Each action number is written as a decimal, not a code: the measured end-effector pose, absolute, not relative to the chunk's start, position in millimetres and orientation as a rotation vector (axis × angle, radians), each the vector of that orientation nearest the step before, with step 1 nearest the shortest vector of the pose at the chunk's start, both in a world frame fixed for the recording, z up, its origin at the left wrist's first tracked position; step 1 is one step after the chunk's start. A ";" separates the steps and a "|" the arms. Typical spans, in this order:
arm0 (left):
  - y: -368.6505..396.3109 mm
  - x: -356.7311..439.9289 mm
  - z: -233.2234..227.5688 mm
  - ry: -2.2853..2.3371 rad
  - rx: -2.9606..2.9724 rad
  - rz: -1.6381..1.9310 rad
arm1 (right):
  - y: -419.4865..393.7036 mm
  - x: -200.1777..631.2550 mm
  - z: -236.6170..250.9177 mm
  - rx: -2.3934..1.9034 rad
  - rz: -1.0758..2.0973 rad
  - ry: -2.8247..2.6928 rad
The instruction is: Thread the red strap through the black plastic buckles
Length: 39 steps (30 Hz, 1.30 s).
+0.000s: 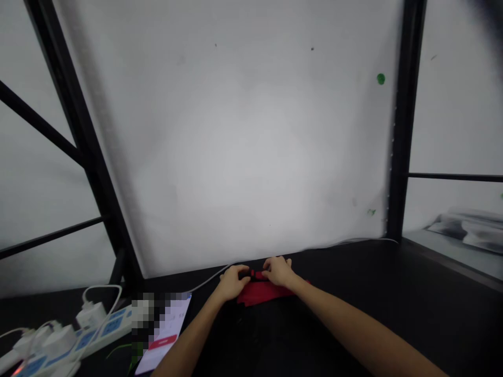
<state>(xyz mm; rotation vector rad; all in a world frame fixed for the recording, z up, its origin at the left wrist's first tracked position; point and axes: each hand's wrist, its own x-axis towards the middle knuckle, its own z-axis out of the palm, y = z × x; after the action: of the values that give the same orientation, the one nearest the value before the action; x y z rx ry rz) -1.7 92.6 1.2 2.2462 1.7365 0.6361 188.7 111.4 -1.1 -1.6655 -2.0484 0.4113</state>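
Both my hands rest on a red cloth item lying on the black table, close to the white back panel. My left hand grips its left end, fingers curled over the top edge. My right hand holds the right part of the same edge. Between the two hands a small dark piece with a red spot shows on the cloth; what it is cannot be made out. My forearms reach in from the bottom of the view.
A white power strip with several plugs and white chargers lies at the lower left. A phone with a lit screen lies beside it. A grey cable runs along the panel's foot. Black frame posts stand left and right.
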 end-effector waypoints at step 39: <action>11.2 22.5 1.8 1.216 2.399 0.733 | 37.6 228.7 -5.8 -1.061 0.685 -2.154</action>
<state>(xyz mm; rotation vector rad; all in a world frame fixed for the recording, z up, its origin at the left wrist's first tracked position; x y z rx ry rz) 22.5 11.2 1.8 2.3987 1.2160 0.7329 228.7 37.6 -5.8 -1.0609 -2.1542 0.6850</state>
